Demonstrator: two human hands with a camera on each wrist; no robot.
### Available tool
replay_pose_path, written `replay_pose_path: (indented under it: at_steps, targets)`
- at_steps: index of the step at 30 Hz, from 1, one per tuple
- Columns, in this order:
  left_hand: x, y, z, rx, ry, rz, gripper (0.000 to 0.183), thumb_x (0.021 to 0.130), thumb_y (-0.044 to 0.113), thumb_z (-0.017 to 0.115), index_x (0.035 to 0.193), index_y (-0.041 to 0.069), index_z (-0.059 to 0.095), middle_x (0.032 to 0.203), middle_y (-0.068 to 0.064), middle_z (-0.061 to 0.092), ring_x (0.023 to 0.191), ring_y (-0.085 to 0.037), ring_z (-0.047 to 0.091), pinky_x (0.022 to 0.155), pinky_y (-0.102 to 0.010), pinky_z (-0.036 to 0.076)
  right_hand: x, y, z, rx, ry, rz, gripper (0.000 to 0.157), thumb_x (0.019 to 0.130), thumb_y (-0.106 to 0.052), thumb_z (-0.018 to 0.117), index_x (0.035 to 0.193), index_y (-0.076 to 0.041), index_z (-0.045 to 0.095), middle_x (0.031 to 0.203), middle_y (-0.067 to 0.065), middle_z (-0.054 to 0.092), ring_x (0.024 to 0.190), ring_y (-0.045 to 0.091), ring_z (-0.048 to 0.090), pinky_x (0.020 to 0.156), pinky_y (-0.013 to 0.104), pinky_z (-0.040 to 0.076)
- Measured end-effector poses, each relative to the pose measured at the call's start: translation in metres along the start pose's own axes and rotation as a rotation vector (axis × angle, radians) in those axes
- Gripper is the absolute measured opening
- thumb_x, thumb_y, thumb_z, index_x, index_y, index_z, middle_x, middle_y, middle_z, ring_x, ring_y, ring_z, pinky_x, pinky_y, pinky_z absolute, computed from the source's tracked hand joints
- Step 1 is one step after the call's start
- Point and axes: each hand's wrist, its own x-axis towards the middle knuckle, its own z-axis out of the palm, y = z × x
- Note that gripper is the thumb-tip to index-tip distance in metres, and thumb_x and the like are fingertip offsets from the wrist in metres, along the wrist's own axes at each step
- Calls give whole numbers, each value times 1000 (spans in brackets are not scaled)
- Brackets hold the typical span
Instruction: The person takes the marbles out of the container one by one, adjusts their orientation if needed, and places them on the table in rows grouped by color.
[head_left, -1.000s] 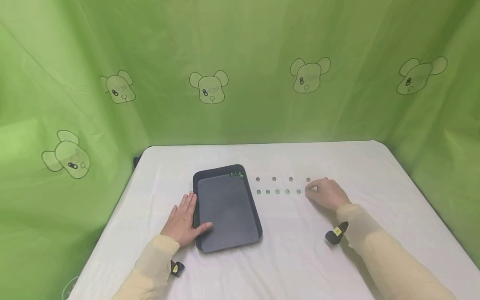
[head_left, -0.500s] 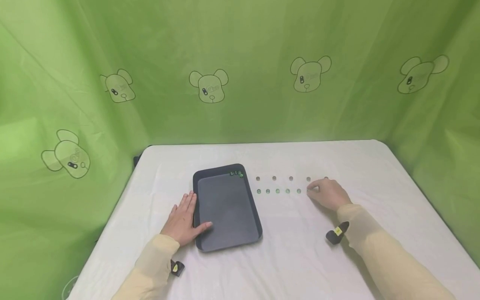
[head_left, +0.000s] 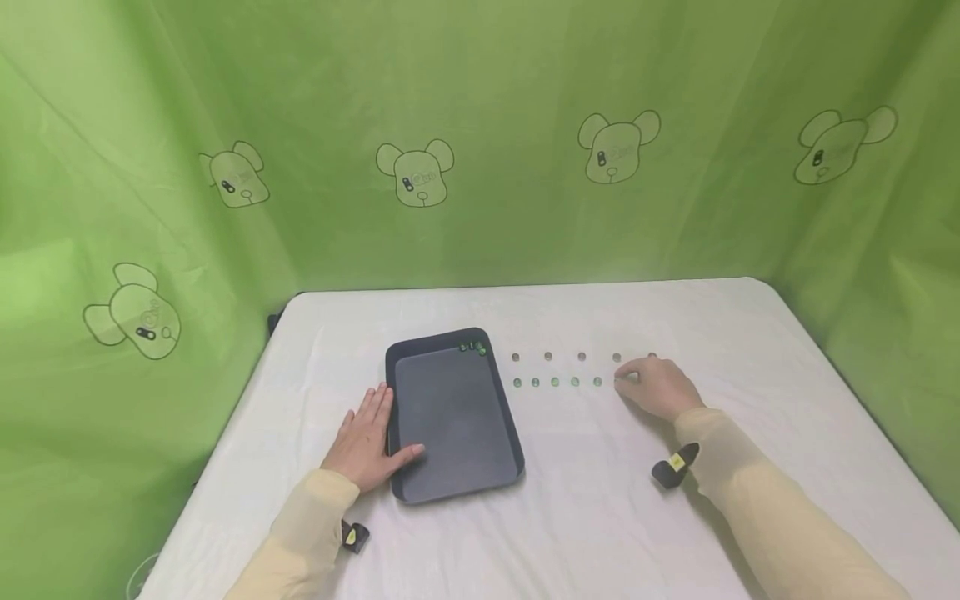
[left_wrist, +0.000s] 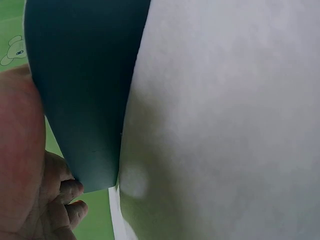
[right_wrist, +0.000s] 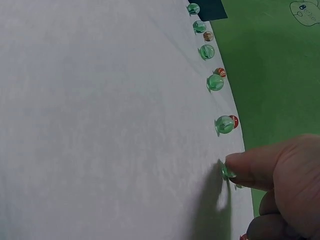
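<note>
In the head view my left hand (head_left: 363, 446) rests along the left rim of a dark grey tray (head_left: 456, 492), its fingers straight and the thumb reaching over the rim. In the left wrist view the tray's side wall (left_wrist: 85, 100) stands beside that hand. My right hand (head_left: 660, 389) pinches a green glass marble (right_wrist: 227, 171) between thumb and forefinger, low at the cloth. That marble is at the right end of a row of green marbles (head_left: 555, 382). Behind it runs a second row of reddish-brown marbles (head_left: 582, 357), one of them partly hidden behind my right hand.
Several green marbles (head_left: 481, 349) lie together in the tray's far right corner. A white cloth (head_left: 592, 517) covers the table. Green curtains (head_left: 510, 225) printed with bear heads surround it at the back and sides.
My right hand has shifted very slightly right, with the rightmost reddish-brown marble showing a little more behind it. My left hand and the tray have stayed in place.
</note>
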Motion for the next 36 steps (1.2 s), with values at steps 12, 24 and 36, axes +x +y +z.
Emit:
replay_pose_path:
  at_steps: [12, 24, 36]
  targets:
    - [0, 2, -3, 3, -15, 1, 109, 82, 72, 54, 153, 0, 13, 159, -15, 12, 146, -30, 10, 115, -55, 18, -3, -19, -46, 121, 170, 28, 49, 99, -46, 47, 120, -7, 67, 78, 9, 63, 70, 24, 52, 72, 40, 44]
    - [1, 1, 0, 8, -3, 8, 108, 83, 73, 52, 153, 1, 15, 160, -14, 13, 147, -29, 11, 115, -55, 17, 18, -66, -46, 141, 131, -51, 38, 97, -38, 53, 117, -10, 68, 91, 11, 69, 76, 23, 60, 76, 44, 47]
    - [0, 0, 2, -8, -9, -1, 108, 83, 73, 52, 153, 0, 15, 160, -15, 13, 147, -30, 10, 115, -55, 17, 46, -129, -17, 106, 64, -151, 32, 95, -33, 57, 115, -12, 69, 68, 1, 62, 63, 18, 55, 72, 39, 48]
